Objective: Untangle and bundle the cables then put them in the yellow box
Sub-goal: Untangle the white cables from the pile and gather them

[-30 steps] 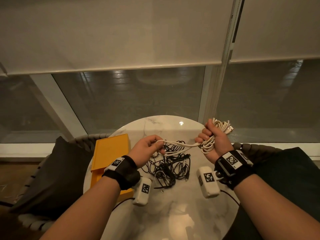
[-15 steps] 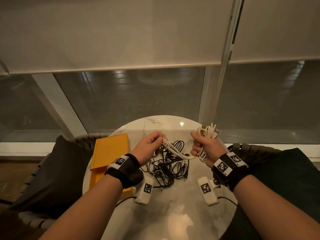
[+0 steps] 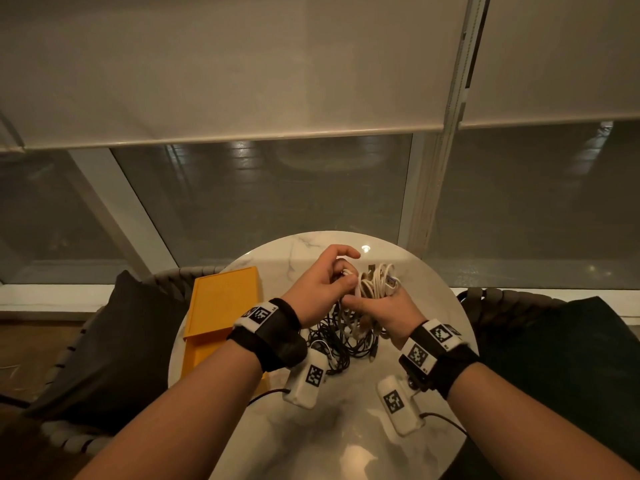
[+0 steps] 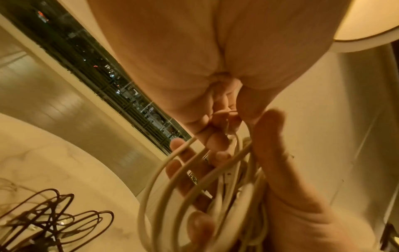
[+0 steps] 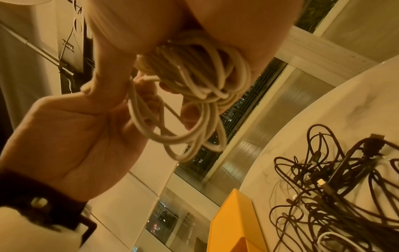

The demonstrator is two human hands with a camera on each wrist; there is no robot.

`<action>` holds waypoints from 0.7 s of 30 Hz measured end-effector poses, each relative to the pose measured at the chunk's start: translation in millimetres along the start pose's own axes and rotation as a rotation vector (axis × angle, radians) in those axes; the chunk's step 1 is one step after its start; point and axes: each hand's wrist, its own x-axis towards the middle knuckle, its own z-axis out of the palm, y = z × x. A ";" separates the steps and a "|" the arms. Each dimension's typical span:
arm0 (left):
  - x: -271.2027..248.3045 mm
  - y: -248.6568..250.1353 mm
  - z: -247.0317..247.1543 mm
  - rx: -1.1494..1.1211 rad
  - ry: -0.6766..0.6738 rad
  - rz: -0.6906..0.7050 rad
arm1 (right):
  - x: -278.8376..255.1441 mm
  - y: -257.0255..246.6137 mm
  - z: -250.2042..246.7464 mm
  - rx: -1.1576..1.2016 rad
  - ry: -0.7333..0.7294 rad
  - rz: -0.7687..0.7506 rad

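Head view: right hand (image 3: 382, 311) grips a coiled white cable (image 3: 375, 284) above the marble tabletop (image 3: 346, 427), left hand (image 3: 320, 289) fingers pinching its loose end (hands touching); tangled black cables (image 3: 341, 342) lie beneath, yellow box (image 3: 221, 306) left of them

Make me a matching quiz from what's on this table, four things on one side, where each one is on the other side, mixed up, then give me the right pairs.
Things:
1. white cable
2. black cables
3. yellow box
4. left hand

Places or states:
A. tangled in a heap on the marble table
B. looped in a coil in the right hand
C. pinching one strand of the white cable
D. at the table's left edge

Pairs: 1-B, 2-A, 3-D, 4-C
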 end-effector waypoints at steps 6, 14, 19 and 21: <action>-5.5 6.4 7.4 -0.081 0.023 0.035 | 3.0 1.5 7.1 -0.031 0.018 0.038; -12.1 -9.2 14.3 0.231 0.249 -0.131 | 12.8 5.5 1.4 0.303 0.130 0.085; -24.4 -19.4 36.6 0.348 0.004 -0.236 | 15.1 7.0 18.5 0.405 0.163 0.095; -28.3 -21.2 34.6 0.423 -0.018 -0.252 | 14.9 6.6 26.6 0.356 0.172 0.093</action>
